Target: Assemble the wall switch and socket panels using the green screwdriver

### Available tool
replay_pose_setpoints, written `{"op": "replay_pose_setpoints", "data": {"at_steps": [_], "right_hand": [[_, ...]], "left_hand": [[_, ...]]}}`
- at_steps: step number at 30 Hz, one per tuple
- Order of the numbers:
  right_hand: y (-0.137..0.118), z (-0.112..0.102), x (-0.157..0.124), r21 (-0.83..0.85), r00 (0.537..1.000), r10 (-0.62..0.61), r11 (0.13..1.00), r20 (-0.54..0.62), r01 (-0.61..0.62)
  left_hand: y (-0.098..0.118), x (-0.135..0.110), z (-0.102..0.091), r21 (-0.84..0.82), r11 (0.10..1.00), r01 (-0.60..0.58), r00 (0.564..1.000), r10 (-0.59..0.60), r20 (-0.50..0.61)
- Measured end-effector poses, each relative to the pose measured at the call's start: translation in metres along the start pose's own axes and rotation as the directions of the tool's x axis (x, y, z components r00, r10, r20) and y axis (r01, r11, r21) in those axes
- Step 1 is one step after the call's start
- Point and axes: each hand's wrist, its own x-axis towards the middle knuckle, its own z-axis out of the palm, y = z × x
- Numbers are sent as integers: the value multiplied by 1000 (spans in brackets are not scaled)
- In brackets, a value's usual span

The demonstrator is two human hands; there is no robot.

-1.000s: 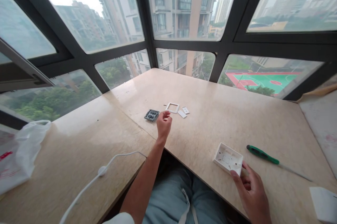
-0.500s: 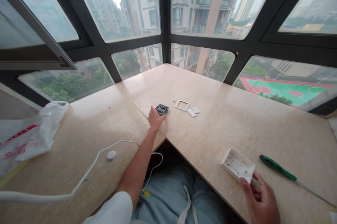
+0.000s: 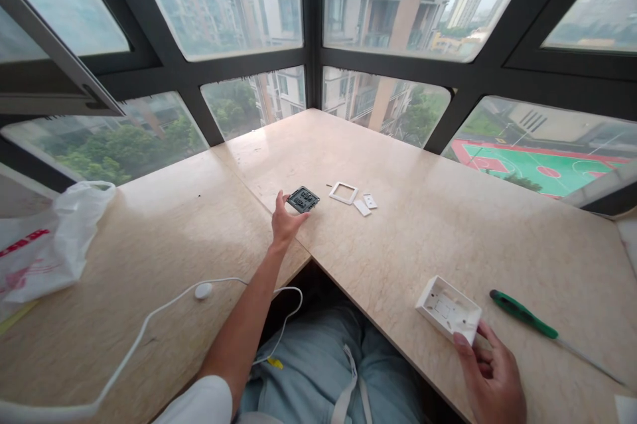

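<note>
My left hand [image 3: 287,219] reaches over the tabletop, its thumb and fingers around the near side of a black square switch module [image 3: 303,199]. Just right of that module lie a white square frame [image 3: 343,193] and two small white plates, one of them a blank-looking plate [image 3: 362,207] and the other a plate with small marks [image 3: 370,201]. At the lower right, my right hand [image 3: 492,374] grips the near corner of a white wall box [image 3: 450,308] between thumb and fingers. The box rests on the table, open side up.
A green-handled screwdriver [image 3: 527,315] lies right of the box. On the left are a white cable [image 3: 164,304], a round white piece [image 3: 203,290] and a plastic bag [image 3: 54,238]. The table's cut-out edge [image 3: 368,314] surrounds my lap; windows border the far side.
My left hand has shifted slightly left with the switch module, which now shows more of its face and seems a little raised. The right hand stays on the box. The view has tilted down slightly.
</note>
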Motion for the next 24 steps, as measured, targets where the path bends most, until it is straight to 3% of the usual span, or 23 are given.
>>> {"op": "replay_pose_setpoints", "data": {"at_steps": [5, 9, 12, 18, 20, 24], "right_hand": [[4, 2, 0, 8, 999, -44, 999, -18, 44], [7, 4, 0, 24, 998, -57, 998, -23, 58], [7, 6, -1, 54, 997, -72, 996, -42, 74], [4, 5, -4, 118, 994, -102, 987, -37, 106], [4, 5, -4, 145, 993, -107, 983, -47, 112], [3, 4, -4, 222, 991, -118, 967, -59, 128]], "left_hand": [[22, -10, 0, -126, 969, -211, 970, 224, 97], [52, -28, 16, -229, 902, -367, 876, 418, 242], [76, -52, 41, -361, 830, -425, 733, 550, 401], [115, -104, 95, -598, 737, -315, 356, 676, 645], [123, -115, 106, -615, 733, -290, 269, 679, 683], [131, -125, 120, -618, 744, -255, 140, 661, 737]]}}
